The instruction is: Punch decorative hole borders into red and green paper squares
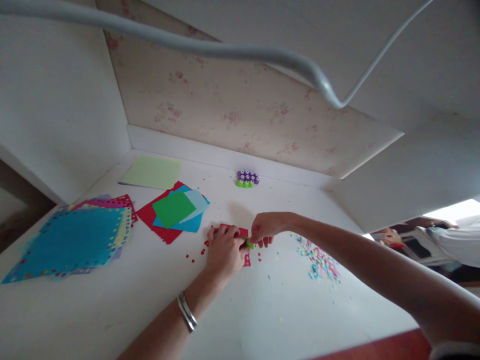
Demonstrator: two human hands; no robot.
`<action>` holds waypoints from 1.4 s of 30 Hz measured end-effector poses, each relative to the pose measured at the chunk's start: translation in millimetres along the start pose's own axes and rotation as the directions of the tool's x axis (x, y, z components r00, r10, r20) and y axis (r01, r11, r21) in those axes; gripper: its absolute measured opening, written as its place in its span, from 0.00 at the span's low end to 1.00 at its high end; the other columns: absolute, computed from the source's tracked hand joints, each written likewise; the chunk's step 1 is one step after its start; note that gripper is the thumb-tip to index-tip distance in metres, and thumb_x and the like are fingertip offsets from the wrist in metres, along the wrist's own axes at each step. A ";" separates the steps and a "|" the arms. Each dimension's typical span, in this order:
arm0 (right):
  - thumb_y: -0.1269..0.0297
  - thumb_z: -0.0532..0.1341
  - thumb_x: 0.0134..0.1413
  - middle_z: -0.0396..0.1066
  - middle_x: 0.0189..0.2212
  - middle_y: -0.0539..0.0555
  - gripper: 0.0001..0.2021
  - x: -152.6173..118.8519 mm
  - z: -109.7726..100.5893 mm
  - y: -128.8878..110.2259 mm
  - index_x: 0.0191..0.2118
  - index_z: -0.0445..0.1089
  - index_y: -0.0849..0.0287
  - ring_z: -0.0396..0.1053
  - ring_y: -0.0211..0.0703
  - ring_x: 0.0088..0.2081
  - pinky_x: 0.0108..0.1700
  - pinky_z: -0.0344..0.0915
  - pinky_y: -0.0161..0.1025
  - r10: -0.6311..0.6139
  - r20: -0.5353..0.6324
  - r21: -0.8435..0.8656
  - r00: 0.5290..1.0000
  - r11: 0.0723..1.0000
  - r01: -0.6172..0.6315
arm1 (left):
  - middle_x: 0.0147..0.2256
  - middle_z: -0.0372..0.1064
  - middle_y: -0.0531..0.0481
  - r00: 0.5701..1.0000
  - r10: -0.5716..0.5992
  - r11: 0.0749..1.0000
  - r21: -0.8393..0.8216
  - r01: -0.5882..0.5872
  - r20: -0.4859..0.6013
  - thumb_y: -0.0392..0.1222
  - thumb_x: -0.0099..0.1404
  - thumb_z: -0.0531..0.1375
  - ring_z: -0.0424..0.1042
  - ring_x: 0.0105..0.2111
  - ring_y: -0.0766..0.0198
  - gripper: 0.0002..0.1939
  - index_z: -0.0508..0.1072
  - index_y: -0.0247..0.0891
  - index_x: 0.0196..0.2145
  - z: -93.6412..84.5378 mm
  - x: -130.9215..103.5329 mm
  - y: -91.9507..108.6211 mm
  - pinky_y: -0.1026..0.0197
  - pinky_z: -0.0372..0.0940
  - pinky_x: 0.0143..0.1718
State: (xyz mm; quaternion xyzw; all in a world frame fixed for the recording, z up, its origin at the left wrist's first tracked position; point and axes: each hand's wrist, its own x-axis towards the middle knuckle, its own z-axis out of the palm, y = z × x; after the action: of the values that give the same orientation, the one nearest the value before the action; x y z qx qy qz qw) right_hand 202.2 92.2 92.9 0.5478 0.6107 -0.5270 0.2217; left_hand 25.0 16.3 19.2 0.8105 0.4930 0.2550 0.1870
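Observation:
My left hand (226,250), with a silver bracelet at the wrist, rests over a small red sheet of paper (243,232). Its thumb and forefinger close on a small green paper punch (249,243) at the sheet's right side. Punched openings show in the sheet's lower corner (247,260). My right hand (266,229) is curled closed just right of the punch, fingertips at or very near it; whatever it may pinch is hidden. Tiny red cut-outs (204,251) are scattered around the sheet.
Several purple and green punches (247,178) stand by the back wall. Coloured paper piles lie leftward: blue sheets with punched edges (75,240), a green sheet (174,209) on red and blue ones, pale green sheets (152,171). Confetti (318,262) lies under my right forearm. A cable (225,49) crosses overhead.

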 end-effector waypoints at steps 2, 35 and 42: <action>0.54 0.67 0.50 0.73 0.24 0.51 0.14 -5.0 0.2 1.8 0.28 0.74 0.62 0.72 0.37 0.27 0.31 0.69 0.35 -0.022 -0.034 -0.012 0.999 1.000 0.022 | 0.43 0.73 0.48 1.000 0.007 1.000 0.017 -0.007 -0.008 0.50 0.65 0.60 0.64 0.48 0.50 0.09 0.80 0.48 0.37 0.8 -0.7 0.2 0.43 0.50 0.51; 0.67 0.60 0.58 0.79 0.41 0.53 0.11 -22.4 89.1 63.1 0.44 0.77 0.53 0.76 0.44 0.37 0.42 0.71 0.40 -0.385 -0.759 -0.241 0.525 0.915 0.323 | 0.57 0.63 0.43 0.994 0.096 0.988 0.129 -0.090 -0.043 0.44 0.63 0.61 0.62 0.56 0.49 0.16 0.74 0.43 0.49 -2.9 -15.4 -19.1 0.46 0.59 0.56; 0.59 0.63 0.52 0.80 0.34 0.55 0.13 -61.9 39.8 104.3 0.41 0.77 0.57 0.77 0.47 0.36 0.39 0.72 0.41 -0.150 -0.869 0.076 0.471 0.901 0.427 | 0.53 0.66 0.41 0.992 0.100 0.988 0.128 -0.089 -0.080 0.37 0.66 0.56 0.64 0.53 0.50 0.15 0.75 0.40 0.49 0.1 -11.7 -26.6 0.46 0.61 0.56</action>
State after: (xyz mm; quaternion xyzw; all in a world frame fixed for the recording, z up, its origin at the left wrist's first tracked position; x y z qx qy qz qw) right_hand 302.8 13.7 89.9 0.6463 0.6424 -0.3050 -0.2767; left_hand 1.9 17.6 1.7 0.8314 0.4764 0.2671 0.1023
